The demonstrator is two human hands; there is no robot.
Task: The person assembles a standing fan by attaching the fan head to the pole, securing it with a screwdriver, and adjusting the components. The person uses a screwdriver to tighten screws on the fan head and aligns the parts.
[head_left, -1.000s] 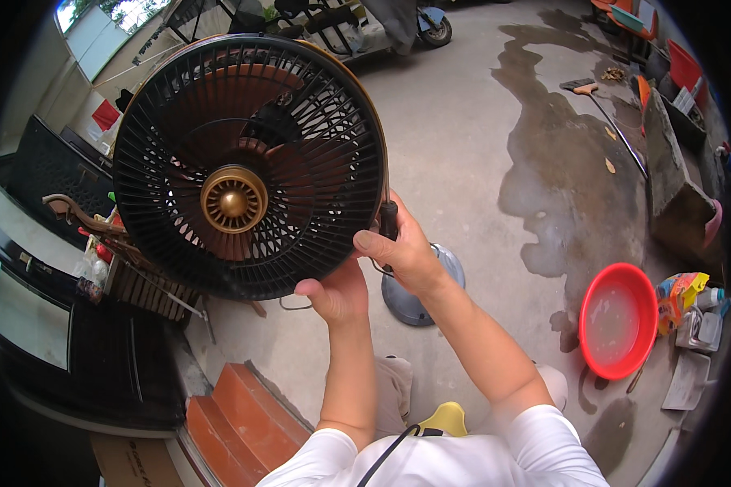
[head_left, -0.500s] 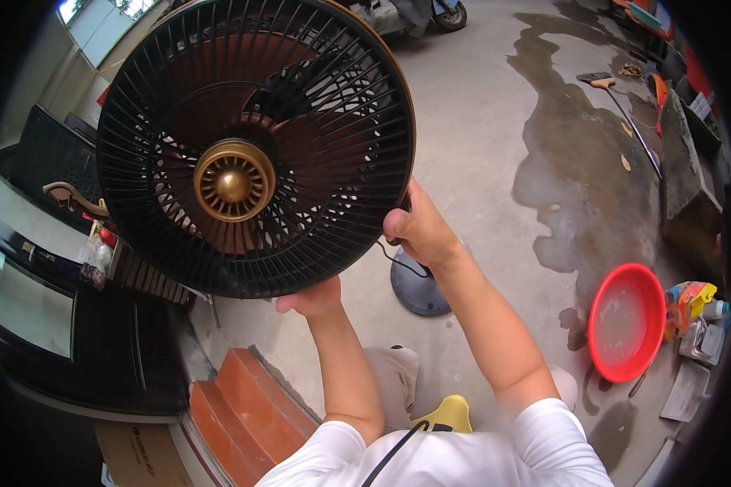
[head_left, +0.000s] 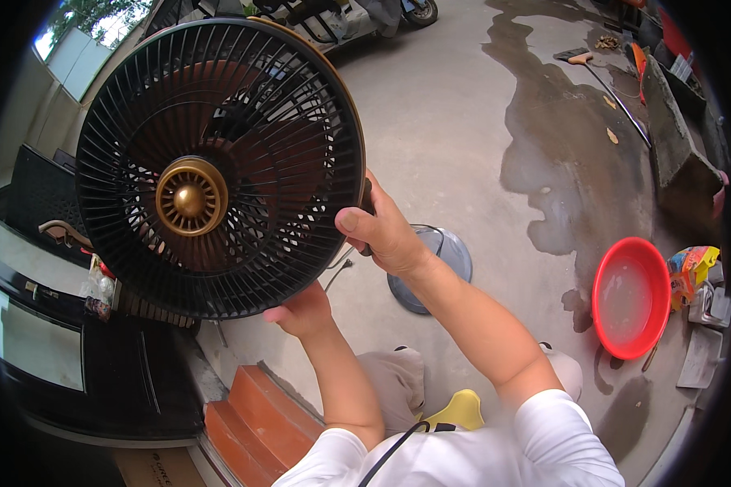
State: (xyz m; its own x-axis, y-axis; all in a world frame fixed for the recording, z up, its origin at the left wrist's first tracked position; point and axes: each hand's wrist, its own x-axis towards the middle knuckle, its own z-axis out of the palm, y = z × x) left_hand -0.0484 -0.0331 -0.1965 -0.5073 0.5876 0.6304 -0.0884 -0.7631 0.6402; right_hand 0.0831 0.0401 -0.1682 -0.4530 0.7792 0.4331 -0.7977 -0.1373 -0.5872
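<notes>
Both of my hands hold up an electric fan head [head_left: 190,199], with a black ribbed grille, a bronze hub and dark reddish-brown blades. My left hand [head_left: 302,312] supports it at the lower rim; its thumb shows at the edge and the other fingers are hidden behind. Higher on the right side of the rim, my right hand [head_left: 388,234] is closed round a dark part at the fan's back, thumb toward the front. Below, on the floor, lies a round grey-blue base [head_left: 445,280], partly covered by my right forearm. A thin dark cord runs by the base.
Orange-red steps [head_left: 256,410] stand at the lower left beside a black door [head_left: 110,381]. At right sits a red basin [head_left: 632,299] of cloudy water, near a colourful bag [head_left: 690,272]. A broom [head_left: 613,89] lies by a wet patch [head_left: 544,154]. A scooter [head_left: 341,20] is parked far off.
The fan head has shifted left and looks somewhat smaller, with both hands moving along with it. More of the round base shows. My view has also shifted slightly.
</notes>
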